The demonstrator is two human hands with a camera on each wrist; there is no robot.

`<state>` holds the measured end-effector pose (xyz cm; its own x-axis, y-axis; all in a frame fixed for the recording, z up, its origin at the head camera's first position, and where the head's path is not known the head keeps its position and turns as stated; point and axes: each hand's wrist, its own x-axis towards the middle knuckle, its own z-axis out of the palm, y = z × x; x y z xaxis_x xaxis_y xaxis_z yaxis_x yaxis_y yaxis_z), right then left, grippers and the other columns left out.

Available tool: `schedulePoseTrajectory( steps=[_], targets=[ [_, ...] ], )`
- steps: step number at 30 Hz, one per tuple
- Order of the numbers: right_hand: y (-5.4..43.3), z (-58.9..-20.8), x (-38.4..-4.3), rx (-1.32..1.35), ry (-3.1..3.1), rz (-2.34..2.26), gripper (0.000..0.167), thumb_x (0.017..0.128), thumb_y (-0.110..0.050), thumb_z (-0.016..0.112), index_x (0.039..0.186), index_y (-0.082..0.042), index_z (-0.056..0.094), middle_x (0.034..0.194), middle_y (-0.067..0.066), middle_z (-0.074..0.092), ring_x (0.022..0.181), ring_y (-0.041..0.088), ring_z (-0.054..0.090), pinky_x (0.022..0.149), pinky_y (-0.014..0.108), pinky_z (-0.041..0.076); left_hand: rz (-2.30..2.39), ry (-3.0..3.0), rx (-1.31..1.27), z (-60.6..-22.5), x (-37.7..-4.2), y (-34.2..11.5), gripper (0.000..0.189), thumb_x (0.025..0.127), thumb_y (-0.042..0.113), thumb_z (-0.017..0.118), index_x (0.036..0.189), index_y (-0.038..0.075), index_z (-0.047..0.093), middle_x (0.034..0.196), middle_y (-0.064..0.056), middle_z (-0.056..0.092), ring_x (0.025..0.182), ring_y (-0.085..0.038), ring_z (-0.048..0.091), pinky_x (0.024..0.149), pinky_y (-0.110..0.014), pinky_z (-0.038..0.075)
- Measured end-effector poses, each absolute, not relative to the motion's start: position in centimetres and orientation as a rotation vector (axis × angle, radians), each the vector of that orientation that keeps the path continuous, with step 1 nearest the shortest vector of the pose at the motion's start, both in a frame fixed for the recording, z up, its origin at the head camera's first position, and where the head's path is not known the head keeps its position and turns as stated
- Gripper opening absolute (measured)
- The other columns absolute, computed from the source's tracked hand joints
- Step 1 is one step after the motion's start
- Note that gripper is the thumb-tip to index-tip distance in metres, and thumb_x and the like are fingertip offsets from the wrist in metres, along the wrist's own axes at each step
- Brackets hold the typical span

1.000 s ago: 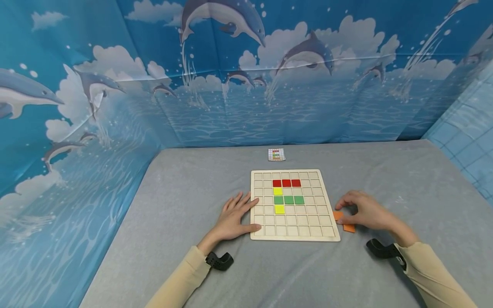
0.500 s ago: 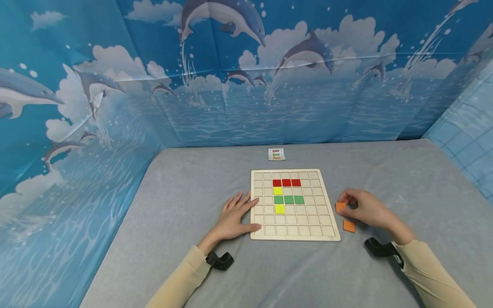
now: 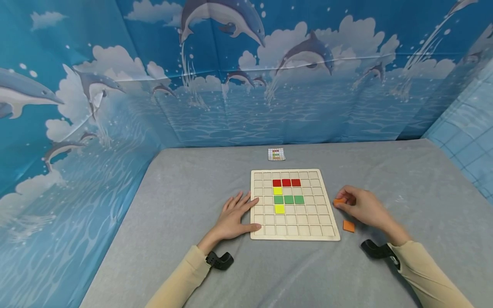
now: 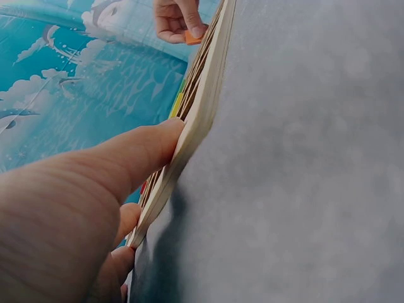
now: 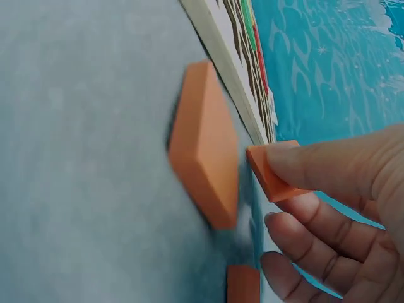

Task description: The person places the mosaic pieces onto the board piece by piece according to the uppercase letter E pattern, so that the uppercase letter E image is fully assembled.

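A wooden grid board (image 3: 304,231) lies on the table, with red tiles (image 3: 286,183), yellow tiles (image 3: 279,209) and green tiles (image 3: 289,199) set in its squares. My left hand (image 3: 231,220) rests spread at the board's left side, thumb and a fingertip on its edge. Just off the right edge, my right hand (image 3: 363,207) pinches an orange tile (image 5: 278,180) between thumb and fingers, raised above the table. Below that hand lies another orange tile (image 3: 348,226). The right wrist view shows one more orange block (image 5: 243,284) at its bottom, partly cut off.
Behind the board lies a small card (image 3: 276,154) printed with a coloured grid pattern. Grey cloth (image 3: 185,184) covers the table. A blue curtain (image 3: 246,115) with dolphins hangs along the back and left side. Each wrist wears a black strap mount (image 3: 219,261).
My right hand has picked up an orange tile from beside the board, lifted it and tilted it near the right edge. My left hand stays where it was.
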<state>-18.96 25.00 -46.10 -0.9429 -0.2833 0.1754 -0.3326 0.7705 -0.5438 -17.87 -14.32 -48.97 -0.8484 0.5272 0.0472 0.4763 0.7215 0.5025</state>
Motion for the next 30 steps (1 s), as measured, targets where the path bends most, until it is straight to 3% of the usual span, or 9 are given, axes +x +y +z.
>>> schedulePoseTrajectory(
  steps=[11, 30],
  targets=[
    [22.5, -45.6, -18.8, 0.471, -2.746, 1.036, 0.019, 0.079, -0.011, 0.079, 0.084, -0.009, 0.061, 0.073, -0.003, 0.06, 0.062, 0.012, 0.056, 0.054, 0.026, 0.045, 0.801, 2.82, 0.828, -49.0, -17.9, -14.3, 0.076, 0.087, 0.052, 0.061, 0.15, 0.022, 0.032, 0.157, -0.003, 0.014, 0.143, -0.024, 0.002, 0.111, -0.048, 0.001],
    [14.2, -46.6, -17.7, 0.747, -2.78, 1.537, 0.013, 0.081, -0.005, 0.075, 0.085, -0.011, 0.063, 0.076, -0.003, 0.061, 0.065, 0.013, 0.058, 0.059, 0.025, 0.049, 0.79, 2.827, 0.833, -49.2, -18.0, -14.3, 0.076, 0.087, 0.051, 0.062, 0.15, 0.021, 0.031, 0.157, -0.004, 0.014, 0.143, -0.024, 0.001, 0.111, -0.047, 0.001]
  ],
)
